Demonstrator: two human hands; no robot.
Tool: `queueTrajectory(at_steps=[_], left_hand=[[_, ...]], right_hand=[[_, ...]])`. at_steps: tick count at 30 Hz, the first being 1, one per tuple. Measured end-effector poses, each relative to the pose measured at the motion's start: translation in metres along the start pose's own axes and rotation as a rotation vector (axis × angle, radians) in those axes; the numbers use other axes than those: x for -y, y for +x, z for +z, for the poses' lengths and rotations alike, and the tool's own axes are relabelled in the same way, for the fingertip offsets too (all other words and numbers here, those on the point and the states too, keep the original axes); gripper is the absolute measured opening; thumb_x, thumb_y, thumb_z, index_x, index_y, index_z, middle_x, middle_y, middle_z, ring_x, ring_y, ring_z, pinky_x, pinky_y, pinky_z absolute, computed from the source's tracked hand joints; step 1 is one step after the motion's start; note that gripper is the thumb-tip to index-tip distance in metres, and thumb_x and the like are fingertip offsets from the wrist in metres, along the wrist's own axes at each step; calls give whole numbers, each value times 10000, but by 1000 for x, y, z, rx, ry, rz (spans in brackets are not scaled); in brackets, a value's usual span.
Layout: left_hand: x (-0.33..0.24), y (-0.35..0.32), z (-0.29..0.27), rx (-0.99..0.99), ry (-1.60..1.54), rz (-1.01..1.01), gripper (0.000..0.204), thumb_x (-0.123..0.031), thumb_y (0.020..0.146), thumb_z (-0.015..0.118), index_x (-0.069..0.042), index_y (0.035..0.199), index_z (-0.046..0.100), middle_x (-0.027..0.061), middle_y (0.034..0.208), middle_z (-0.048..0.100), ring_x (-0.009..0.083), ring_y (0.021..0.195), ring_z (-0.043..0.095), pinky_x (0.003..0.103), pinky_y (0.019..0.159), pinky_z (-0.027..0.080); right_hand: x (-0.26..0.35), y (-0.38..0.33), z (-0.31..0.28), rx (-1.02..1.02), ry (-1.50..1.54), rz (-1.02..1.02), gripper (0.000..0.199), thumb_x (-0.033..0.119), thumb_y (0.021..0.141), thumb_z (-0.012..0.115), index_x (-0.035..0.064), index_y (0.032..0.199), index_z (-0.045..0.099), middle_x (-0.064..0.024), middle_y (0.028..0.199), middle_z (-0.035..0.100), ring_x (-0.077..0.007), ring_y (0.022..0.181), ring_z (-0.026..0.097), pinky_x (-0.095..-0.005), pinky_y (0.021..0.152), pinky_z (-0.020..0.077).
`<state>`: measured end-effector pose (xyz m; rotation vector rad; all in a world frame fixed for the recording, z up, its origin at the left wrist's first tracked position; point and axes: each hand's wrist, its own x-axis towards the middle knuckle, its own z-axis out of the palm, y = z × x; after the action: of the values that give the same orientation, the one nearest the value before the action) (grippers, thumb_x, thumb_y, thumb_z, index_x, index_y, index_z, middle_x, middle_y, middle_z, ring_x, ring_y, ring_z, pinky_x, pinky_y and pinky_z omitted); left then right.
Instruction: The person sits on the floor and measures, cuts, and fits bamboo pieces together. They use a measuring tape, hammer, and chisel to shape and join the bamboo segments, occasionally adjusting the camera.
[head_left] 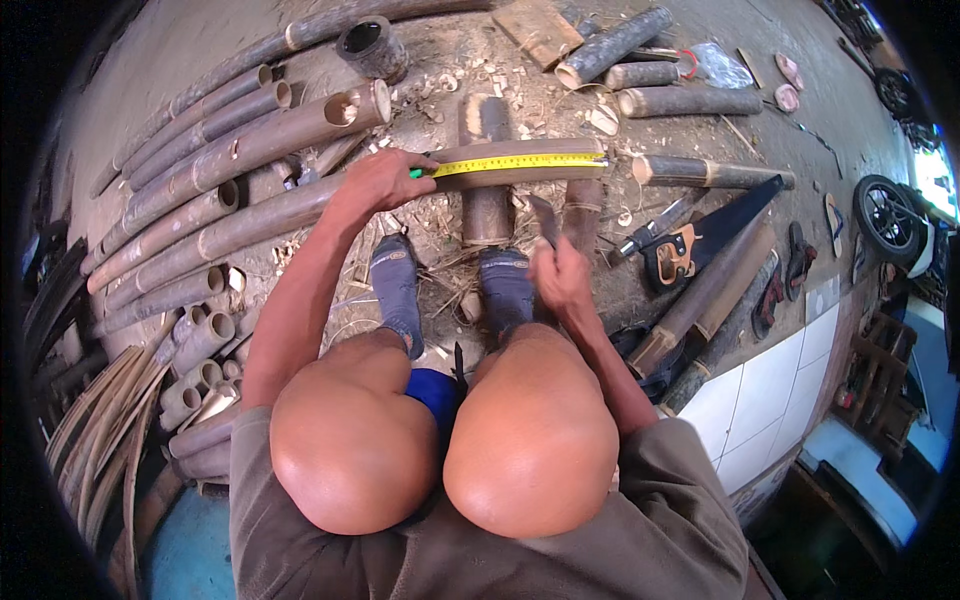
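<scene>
A long bamboo pole [260, 225] runs from the left across a short thick bamboo piece [487, 222] in front of my feet. Along its right end lies a yellow tape measure [520, 163], stretched nearly flat on the pole. My left hand [385, 180] is closed on the tape's left end, resting on the pole; a bit of green shows at its fingers. Below the pole's right part, my right hand [560, 275] is closed round a tool with a dark flat blade [544, 218], probably a knife. Its handle is hidden in my fist.
Several bamboo poles [250, 140] lie at the left, above split strips [100, 410]. To the right are a handsaw [700, 240], more bamboo pieces [690, 102] and sandals [768, 300]. Wood chips [470, 80] litter the ground. A wheel [890, 220] stands far right.
</scene>
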<state>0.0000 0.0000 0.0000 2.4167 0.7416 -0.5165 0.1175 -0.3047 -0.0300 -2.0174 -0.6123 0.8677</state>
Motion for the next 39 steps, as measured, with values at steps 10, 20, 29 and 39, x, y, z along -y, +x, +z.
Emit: queueTrajectory(at_steps=[10, 20, 29, 39], left_hand=[[12, 0, 7, -52, -10, 8, 501, -522, 815, 684, -279, 1249, 746, 166, 1099, 753, 354, 1061, 702, 457, 930, 550], [11, -1, 5, -21, -1, -21, 500, -523, 814, 684, -285, 1250, 744, 155, 1073, 758, 348, 1047, 707, 459, 924, 557], [-6, -37, 48, 44, -16, 79, 501, -506, 791, 722, -208, 1192, 765, 168, 1029, 755, 367, 996, 712, 485, 858, 566], [40, -88, 113, -13, -612, 9, 702, -406, 829, 701, -170, 1470, 536, 239, 1197, 693, 371, 1154, 657, 433, 1024, 493]], right_hand=[[38, 58, 58, -52, -375, -209, 277, 209, 1018, 497, -52, 961, 572, -337, 755, 643, -548, 749, 648, -606, 652, 503], [46, 62, 60, -51, -512, -181, 258, 203, 998, 525, -44, 966, 588, -336, 760, 663, -532, 753, 675, -601, 670, 544], [13, 53, 54, 118, -630, -269, 302, 224, 1005, 523, -53, 948, 630, -326, 775, 668, -521, 743, 675, -596, 695, 546], [3, 4, -46, -182, -327, 68, 385, 321, 1037, 515, -38, 960, 630, -242, 730, 679, -426, 688, 682, -526, 643, 514]])
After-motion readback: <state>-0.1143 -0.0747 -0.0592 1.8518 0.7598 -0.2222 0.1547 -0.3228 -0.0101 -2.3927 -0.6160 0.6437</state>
